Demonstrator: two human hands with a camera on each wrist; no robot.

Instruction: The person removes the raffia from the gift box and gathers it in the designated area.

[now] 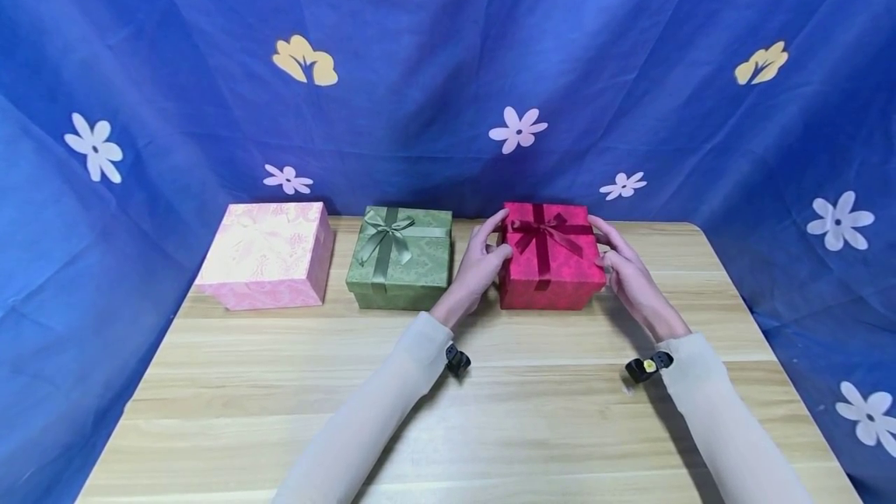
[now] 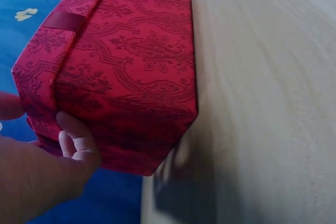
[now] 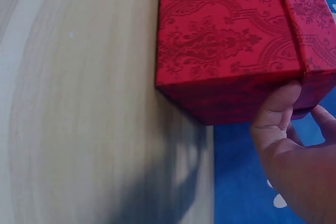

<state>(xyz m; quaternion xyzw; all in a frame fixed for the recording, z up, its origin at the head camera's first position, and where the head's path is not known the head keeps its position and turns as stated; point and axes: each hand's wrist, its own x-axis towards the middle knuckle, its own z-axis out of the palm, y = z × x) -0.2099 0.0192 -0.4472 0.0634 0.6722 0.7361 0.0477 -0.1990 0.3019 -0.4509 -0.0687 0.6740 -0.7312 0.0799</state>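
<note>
A red gift box (image 1: 518, 267) with a dark red ribbon and bow stands at the back of the table, its lid on. My left hand (image 1: 479, 268) holds it at its left side, the thumb near the lid's lower edge in the left wrist view. From the opposite side my right hand (image 1: 632, 280) grips the box, with the thumb (image 3: 285, 98) just under the lid's rim in the right wrist view. Some fingertips are hidden behind the box. A green gift box (image 1: 423, 255) with a green bow is left of my left hand, closed.
A pink gift box (image 1: 280, 255) stands at the far left, its lid on. All the boxes line up along the back of the wooden table (image 1: 504, 426). Blue cloth (image 1: 406, 99) with flower prints hangs behind and at both sides.
</note>
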